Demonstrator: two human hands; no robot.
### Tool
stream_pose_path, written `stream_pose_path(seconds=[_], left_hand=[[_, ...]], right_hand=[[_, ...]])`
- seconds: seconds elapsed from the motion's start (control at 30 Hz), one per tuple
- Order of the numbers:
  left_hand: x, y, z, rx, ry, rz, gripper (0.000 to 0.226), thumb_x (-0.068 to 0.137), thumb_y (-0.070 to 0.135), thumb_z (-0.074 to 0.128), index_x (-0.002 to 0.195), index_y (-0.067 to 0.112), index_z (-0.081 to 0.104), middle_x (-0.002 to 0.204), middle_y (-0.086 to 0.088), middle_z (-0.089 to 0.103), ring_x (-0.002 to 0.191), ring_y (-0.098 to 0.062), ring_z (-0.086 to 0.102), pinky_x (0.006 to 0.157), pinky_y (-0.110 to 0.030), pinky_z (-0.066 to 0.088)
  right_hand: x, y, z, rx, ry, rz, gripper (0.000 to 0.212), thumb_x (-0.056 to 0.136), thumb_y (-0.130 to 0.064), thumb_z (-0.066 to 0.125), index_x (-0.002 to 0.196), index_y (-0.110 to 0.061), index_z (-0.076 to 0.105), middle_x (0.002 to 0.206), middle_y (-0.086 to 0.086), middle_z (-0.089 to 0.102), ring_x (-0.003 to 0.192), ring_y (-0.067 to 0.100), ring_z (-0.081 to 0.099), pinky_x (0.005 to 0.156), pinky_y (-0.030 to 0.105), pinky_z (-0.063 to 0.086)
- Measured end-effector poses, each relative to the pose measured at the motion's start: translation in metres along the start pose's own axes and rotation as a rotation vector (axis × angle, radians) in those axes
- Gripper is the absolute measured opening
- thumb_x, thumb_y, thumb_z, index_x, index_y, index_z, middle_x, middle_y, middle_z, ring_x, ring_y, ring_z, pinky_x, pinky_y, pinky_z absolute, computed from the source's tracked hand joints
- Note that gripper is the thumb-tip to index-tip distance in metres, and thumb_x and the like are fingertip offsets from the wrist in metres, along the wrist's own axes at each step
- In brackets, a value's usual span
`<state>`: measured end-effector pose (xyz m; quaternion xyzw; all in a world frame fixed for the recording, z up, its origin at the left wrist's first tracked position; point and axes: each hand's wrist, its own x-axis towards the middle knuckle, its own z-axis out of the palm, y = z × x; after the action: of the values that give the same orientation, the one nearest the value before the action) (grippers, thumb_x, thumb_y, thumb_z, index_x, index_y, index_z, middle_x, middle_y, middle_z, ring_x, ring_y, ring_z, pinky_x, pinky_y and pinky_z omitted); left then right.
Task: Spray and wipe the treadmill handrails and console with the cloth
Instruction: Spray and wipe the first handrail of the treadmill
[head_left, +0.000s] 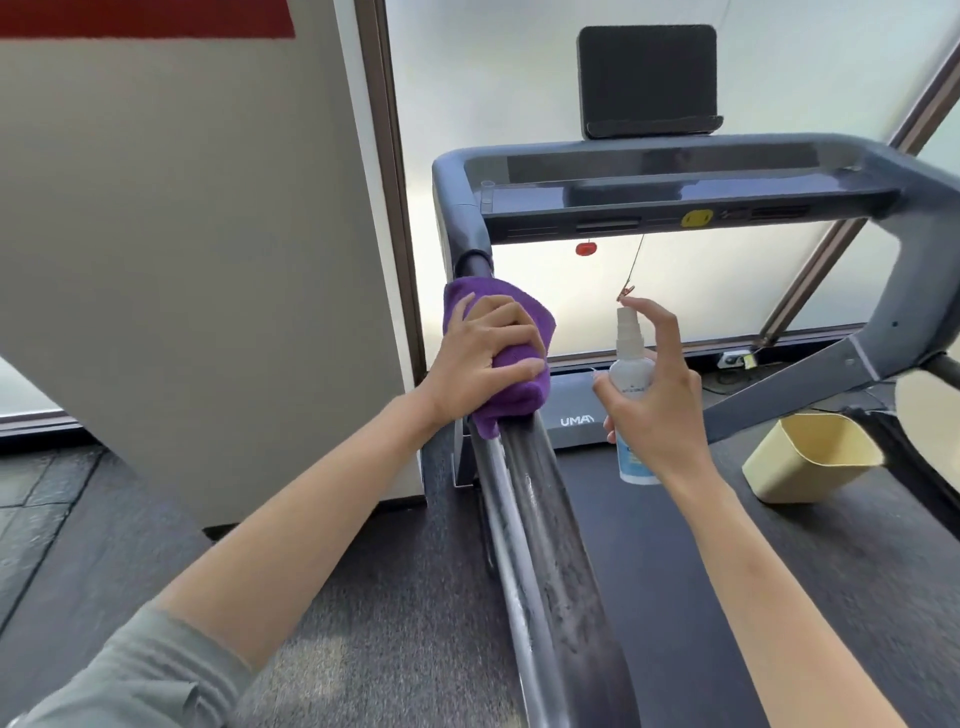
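1. Left hand (485, 353) grips the purple cloth (498, 358), fingers curled over it, bunched round the far end of the left handrail (540, 519), just below the console (675, 187) corner.
2. Right hand (657, 400) holds the spray bottle (631, 384) upright, just right of the rail, above the belt (675, 597); fingers wrap the body, index finger lifted over the nozzle, not clearly pressing.
3. Near stretch of the rail looks streaked or wet; judged as already sprayed, wipe underway.
4. Cloth: soft, light, conforms to the tube; best held wrapped round the rail with the palm on top so it slides without slipping off.
5. Bottle: small, light, smooth plastic, likely slippery if wet; hold at the waist, finger on the pump.
6. Rail: stiff, smooth, fixed; takes firm pressure.
7. Console and right handrail (945, 369) look untouched; likely next.
8. Beige bin (810, 457) sits on the right side of the belt; red safety clip (586, 248) hangs under the console.
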<state>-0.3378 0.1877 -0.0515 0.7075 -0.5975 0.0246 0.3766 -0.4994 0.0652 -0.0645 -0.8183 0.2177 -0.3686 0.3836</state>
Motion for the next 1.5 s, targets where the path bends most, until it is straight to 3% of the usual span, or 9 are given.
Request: stream_pose_path(seconds=[0.13, 0.23, 0.33, 0.47, 0.6, 0.73, 0.93, 1.2, 1.5], left_hand=[[-0.028, 0.01, 0.015, 0.0, 0.015, 0.107, 0.034, 0.084, 0.044, 0.049, 0.084, 0.017, 0.071, 0.099, 0.008, 0.063, 0.112, -0.019, 0.05, 0.109, -0.058, 0.014], [-0.01, -0.002, 0.007, -0.018, -0.044, 0.095, 0.039, 0.084, 0.046, 0.047, 0.084, 0.018, 0.074, 0.099, 0.008, 0.064, 0.11, -0.019, 0.053, 0.112, -0.054, 0.014], [0.023, -0.018, -0.007, 0.009, -0.125, 0.021, 0.045, 0.08, 0.052, 0.044, 0.086, 0.02, 0.074, 0.102, 0.006, 0.065, 0.111, -0.019, 0.053, 0.111, -0.054, 0.016], [0.035, -0.021, -0.007, 0.057, -0.132, -0.112, 0.034, 0.079, 0.043, 0.05, 0.082, 0.017, 0.072, 0.104, 0.006, 0.063, 0.116, -0.018, 0.048, 0.111, -0.056, 0.014], [-0.002, 0.019, -0.001, 0.006, -0.088, -0.123, 0.047, 0.074, 0.053, 0.05, 0.086, 0.013, 0.072, 0.102, 0.003, 0.063, 0.119, -0.019, 0.045, 0.112, -0.056, 0.01], [-0.074, 0.073, 0.014, -0.046, -0.056, 0.033, 0.035, 0.077, 0.048, 0.05, 0.084, 0.02, 0.07, 0.101, 0.009, 0.064, 0.12, -0.017, 0.046, 0.112, -0.059, 0.007], [-0.088, 0.084, 0.02, -0.057, -0.038, 0.118, 0.032, 0.084, 0.04, 0.049, 0.086, 0.021, 0.075, 0.103, 0.008, 0.065, 0.119, -0.018, 0.049, 0.11, -0.06, 0.01], [-0.068, 0.088, 0.01, -0.128, -0.03, -0.172, 0.025, 0.077, 0.03, 0.058, 0.083, 0.011, 0.073, 0.112, 0.003, 0.064, 0.127, -0.016, 0.038, 0.111, -0.057, 0.014], [-0.152, 0.153, 0.04, -0.22, 0.068, -0.062, 0.019, 0.076, 0.031, 0.061, 0.086, 0.02, 0.072, 0.128, 0.006, 0.054, 0.139, -0.028, 0.027, 0.115, -0.041, 0.019]], right_hand=[[-0.008, 0.011, -0.004, 0.029, 0.032, -0.011, 0.067, 0.083, 0.003, 0.063, 0.127, -0.043, 0.041, 0.071, -0.01, 0.058, 0.039, 0.021, 0.054, 0.037, 0.029, 0.05], [-0.013, 0.016, -0.007, 0.063, 0.033, 0.029, 0.068, 0.083, 0.004, 0.062, 0.126, -0.045, 0.042, 0.067, 0.004, 0.055, 0.037, 0.023, 0.052, 0.036, 0.023, 0.045], [-0.017, 0.014, -0.01, 0.072, 0.022, 0.051, 0.068, 0.083, 0.005, 0.061, 0.127, -0.043, 0.042, 0.067, 0.014, 0.053, 0.039, 0.026, 0.052, 0.036, 0.024, 0.045], [-0.026, 0.003, -0.015, 0.051, 0.014, 0.047, 0.068, 0.083, 0.004, 0.062, 0.126, -0.045, 0.04, 0.07, 0.018, 0.055, 0.045, 0.034, 0.054, 0.041, 0.043, 0.051], [-0.038, -0.006, -0.026, 0.022, 0.037, 0.023, 0.067, 0.083, 0.003, 0.063, 0.127, -0.043, 0.04, 0.071, 0.009, 0.056, 0.047, 0.036, 0.055, 0.045, 0.048, 0.051], [-0.05, -0.009, -0.038, 0.016, 0.056, -0.009, 0.066, 0.084, 0.001, 0.064, 0.129, -0.04, 0.04, 0.082, -0.006, 0.057, 0.046, 0.029, 0.057, 0.044, 0.04, 0.053], [-0.062, -0.01, -0.043, 0.051, 0.065, -0.006, 0.064, 0.086, 0.001, 0.064, 0.13, -0.038, 0.041, 0.08, 0.007, 0.055, 0.04, 0.019, 0.056, 0.038, 0.019, 0.045], [-0.081, -0.015, -0.044, 0.109, 0.053, -0.008, 0.062, 0.086, 0.0, 0.064, 0.13, -0.036, 0.04, 0.076, 0.006, 0.056, 0.04, 0.019, 0.056, 0.038, 0.018, 0.046], [-0.103, -0.004, -0.054, 0.129, 0.052, -0.001, 0.062, 0.086, 0.001, 0.064, 0.132, -0.033, 0.04, 0.071, 0.011, 0.057, 0.038, 0.019, 0.056, 0.038, 0.019, 0.046]])
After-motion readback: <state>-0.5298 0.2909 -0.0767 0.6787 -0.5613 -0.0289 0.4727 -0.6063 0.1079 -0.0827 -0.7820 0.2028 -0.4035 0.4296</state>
